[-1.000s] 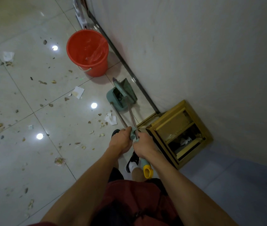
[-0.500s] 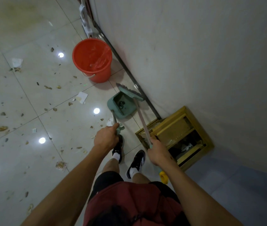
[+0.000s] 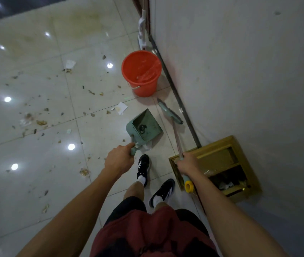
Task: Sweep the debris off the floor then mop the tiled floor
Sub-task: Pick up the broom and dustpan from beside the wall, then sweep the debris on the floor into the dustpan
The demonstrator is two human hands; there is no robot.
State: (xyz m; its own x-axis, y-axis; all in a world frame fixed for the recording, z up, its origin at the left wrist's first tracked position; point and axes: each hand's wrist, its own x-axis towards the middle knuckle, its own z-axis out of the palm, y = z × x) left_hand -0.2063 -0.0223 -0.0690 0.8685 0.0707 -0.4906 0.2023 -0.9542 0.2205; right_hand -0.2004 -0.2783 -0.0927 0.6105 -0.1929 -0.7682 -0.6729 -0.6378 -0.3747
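My left hand (image 3: 118,159) grips the handle of a teal dustpan (image 3: 144,126), which stands on the glossy tiled floor (image 3: 36,164) just ahead of my feet. My right hand (image 3: 189,165) holds the pale handle of a teal broom (image 3: 169,113); its head rests near the wall base, right of the dustpan. The handle's yellow end cap (image 3: 188,186) sticks out behind my wrist. Debris (image 3: 41,122), small brown bits and paper scraps (image 3: 121,107), is scattered over the tiles to the left.
An orange bucket (image 3: 141,75) with water stands by the wall beyond the dustpan. A white mop (image 3: 141,32) leans against the wall behind it. A gold-framed open box (image 3: 216,166) lies on the floor to my right. The wall (image 3: 240,71) runs along the right side.
The dustpan and broom were held together in front of me. They are now apart: the dustpan went left with my left hand, the broom right toward the wall.
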